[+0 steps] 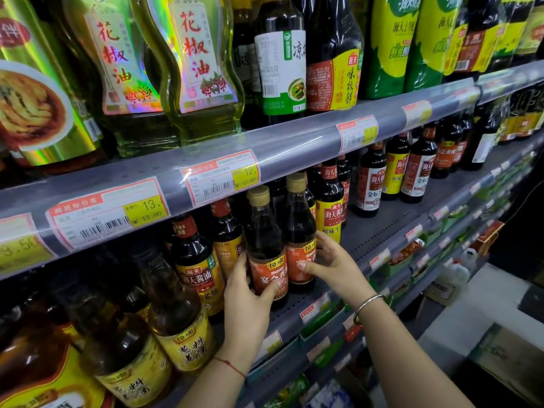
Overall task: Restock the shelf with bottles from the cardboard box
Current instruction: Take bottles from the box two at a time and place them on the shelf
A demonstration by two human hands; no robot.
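At frame centre, two dark bottles point(266, 248) wear tan caps and orange-red labels. Upper left, yellow-green oil bottles point(200, 69) carry iridescent labels with red characters. The grey shelf edge point(282, 145) holds white, red-bordered price tags point(220, 176) with yellow patches.

I see my left hand point(250, 293) wrapped around the front vinegar bottle point(266, 248) with the orange label, standing upright at the shelf point(379, 234) edge. My right hand point(329, 260) cups the matching second bottle point(298, 234) just beside it on the right, thumb on its label. A metal bangle point(368, 307) circles my right wrist, a red string point(231, 367) my left.
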